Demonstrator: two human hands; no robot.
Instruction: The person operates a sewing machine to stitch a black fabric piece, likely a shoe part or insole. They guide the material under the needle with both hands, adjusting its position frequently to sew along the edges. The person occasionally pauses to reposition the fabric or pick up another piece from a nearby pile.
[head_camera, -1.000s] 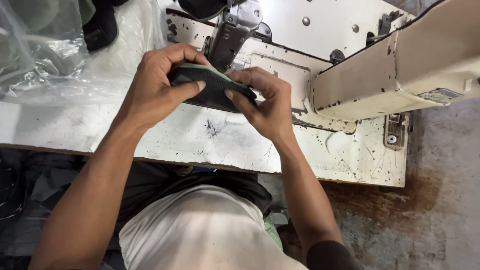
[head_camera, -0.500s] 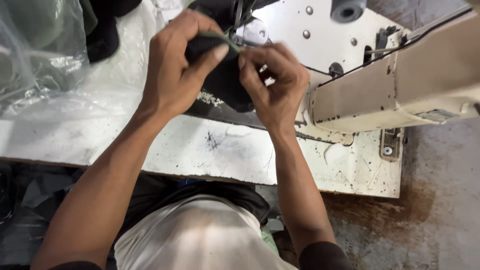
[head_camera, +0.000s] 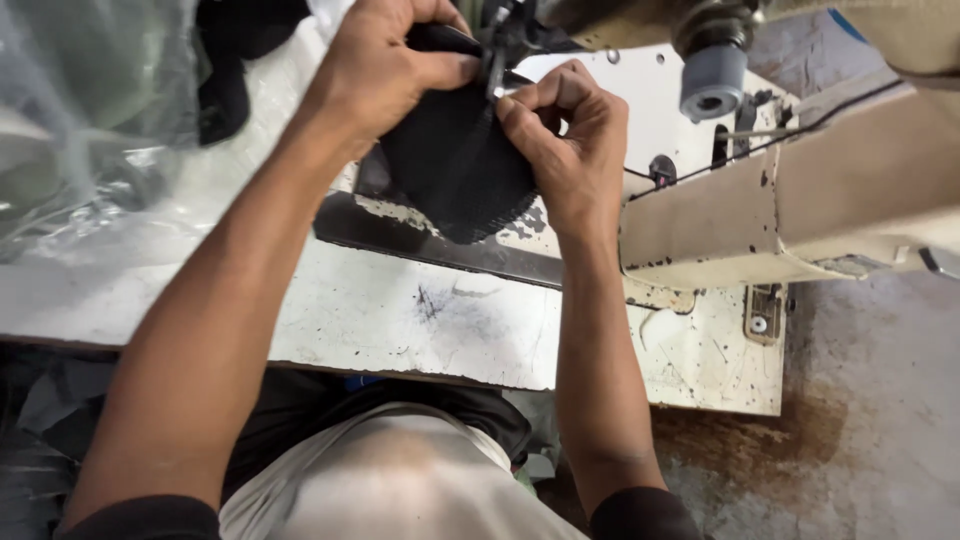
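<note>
Head view shows left hand (head_camera: 385, 65) and right hand (head_camera: 565, 140) both pinching the dark fabric piece (head_camera: 455, 165) under the sewing machine's needle (head_camera: 495, 60), stitching seemingly just beginning.

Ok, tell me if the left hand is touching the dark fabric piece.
Touching. The head view shows the left hand gripping the top edge of the dark fabric piece, its thumb pressed on the cloth.

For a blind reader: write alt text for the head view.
Two bare hands, left hand and right hand, pinch a dark piece of fabric at the needle area of a cream sewing machine. It stands on a worn white table, with clear plastic bags at the left.
</note>
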